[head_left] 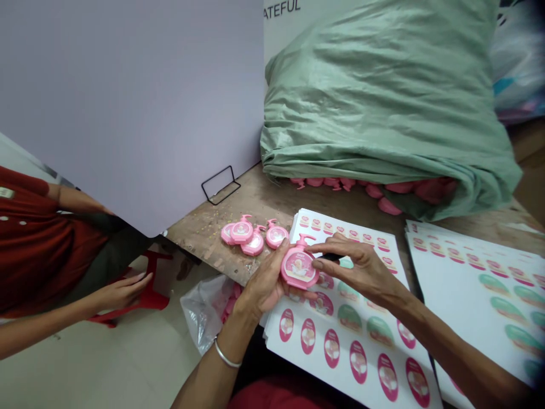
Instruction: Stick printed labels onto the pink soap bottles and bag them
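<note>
A pink pump-shaped piece (299, 267) with a round picture label rests in my left hand (267, 279), which holds it from the left side. My right hand (355, 260) touches its right edge with thumb and fingertips, and a dark thin object (330, 257) shows between those fingers. Beneath both hands lies a stack of white sticker sheets (313, 361) printed with pink and green labels. Several similar pink pieces (252, 241) lie in a group on the wooden table (191, 230), just left of the sheets.
A large green sack (383, 96) with pink pieces at its mouth stands at the back. More sticker sheets (451, 289) lie at right. A black wire stand (221, 186) is by the grey panel (140, 102). Another person's hand (123, 292), a red stool (155, 284) and a plastic bag (204, 312) are left.
</note>
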Action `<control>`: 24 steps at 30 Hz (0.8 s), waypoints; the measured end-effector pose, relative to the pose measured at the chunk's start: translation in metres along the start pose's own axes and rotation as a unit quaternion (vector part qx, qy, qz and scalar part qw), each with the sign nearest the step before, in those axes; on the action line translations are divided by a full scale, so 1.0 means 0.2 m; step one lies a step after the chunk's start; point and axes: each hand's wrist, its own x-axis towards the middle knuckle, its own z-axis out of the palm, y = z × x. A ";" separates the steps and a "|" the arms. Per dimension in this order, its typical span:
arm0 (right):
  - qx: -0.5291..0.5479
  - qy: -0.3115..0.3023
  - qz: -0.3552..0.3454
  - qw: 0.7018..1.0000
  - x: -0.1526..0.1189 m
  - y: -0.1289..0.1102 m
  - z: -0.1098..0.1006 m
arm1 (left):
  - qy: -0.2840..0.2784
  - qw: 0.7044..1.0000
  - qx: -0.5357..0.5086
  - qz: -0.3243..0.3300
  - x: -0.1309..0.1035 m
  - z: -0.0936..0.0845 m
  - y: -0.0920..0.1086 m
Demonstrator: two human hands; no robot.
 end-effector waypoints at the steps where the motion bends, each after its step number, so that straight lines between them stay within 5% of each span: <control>1: 0.000 -0.001 0.001 1.000 0.00 0.00 0.00 | 0.003 1.000 0.001 0.000 0.00 0.00 0.00; 24: 0.008 -0.001 0.030 1.000 0.01 0.00 0.00 | -0.008 1.000 -0.007 0.005 0.01 -0.02 0.00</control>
